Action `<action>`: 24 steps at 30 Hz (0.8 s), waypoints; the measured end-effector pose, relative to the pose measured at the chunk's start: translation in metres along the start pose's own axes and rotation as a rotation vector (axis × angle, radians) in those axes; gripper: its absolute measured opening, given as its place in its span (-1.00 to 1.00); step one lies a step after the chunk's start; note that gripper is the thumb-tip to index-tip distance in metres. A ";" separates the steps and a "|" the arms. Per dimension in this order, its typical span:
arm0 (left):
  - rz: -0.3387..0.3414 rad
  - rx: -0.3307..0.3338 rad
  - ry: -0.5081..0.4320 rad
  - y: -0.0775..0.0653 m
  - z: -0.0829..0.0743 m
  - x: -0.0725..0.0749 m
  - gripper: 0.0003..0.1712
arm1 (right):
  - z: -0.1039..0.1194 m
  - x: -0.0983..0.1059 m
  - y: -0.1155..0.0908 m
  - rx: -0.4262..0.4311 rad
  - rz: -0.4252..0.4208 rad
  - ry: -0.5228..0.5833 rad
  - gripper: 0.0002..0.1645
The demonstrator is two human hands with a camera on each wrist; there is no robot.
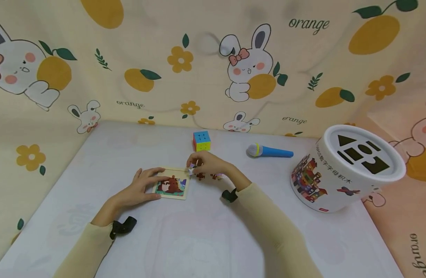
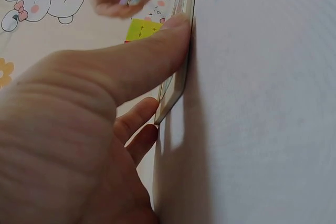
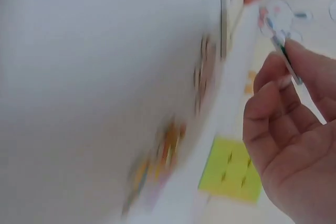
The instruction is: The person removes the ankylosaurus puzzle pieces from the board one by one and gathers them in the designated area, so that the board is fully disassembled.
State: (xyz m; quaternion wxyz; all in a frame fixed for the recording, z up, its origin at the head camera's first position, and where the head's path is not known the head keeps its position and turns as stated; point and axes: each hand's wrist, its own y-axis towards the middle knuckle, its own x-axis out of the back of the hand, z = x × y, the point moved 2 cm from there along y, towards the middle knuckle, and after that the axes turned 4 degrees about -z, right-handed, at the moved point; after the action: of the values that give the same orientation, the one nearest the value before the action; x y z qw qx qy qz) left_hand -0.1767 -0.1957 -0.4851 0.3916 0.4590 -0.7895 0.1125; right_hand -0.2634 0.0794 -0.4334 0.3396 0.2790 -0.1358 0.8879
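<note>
A wooden jigsaw puzzle board (image 1: 178,196) with a pale frame lies flat on the table, showing a picture of a brown animal. My left hand (image 1: 143,186) rests at its left side, fingers extended; in the left wrist view the thumb (image 2: 152,59) lies along the board's edge. Just above the board's right side, my right hand (image 1: 208,163) pinches a small puzzle piece (image 1: 191,170) between thumb and fingers. That piece (image 3: 287,60) appears edge-on in the right wrist view. Loose puzzle pieces (image 1: 217,176) lie right of the board, partly hidden under the right hand.
A puzzle cube (image 1: 202,141) stands behind the right hand. To its right lies a blue toy microphone (image 1: 275,151). A large white bucket (image 1: 341,181) with shaped holes in its lid stands at the right. Patterned cloth (image 1: 206,77) hangs behind the table.
</note>
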 end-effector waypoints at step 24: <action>0.006 -0.010 -0.009 0.000 -0.001 0.001 -0.33 | -0.057 0.066 -0.096 -0.187 0.066 0.077 -0.74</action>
State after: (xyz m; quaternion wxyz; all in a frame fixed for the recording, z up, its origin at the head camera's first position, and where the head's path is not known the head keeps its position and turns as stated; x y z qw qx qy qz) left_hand -0.1764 -0.1959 -0.4835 0.3897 0.4551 -0.7933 0.1078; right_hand -0.2615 0.2096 -0.4357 0.3397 0.2070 -0.2142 0.8921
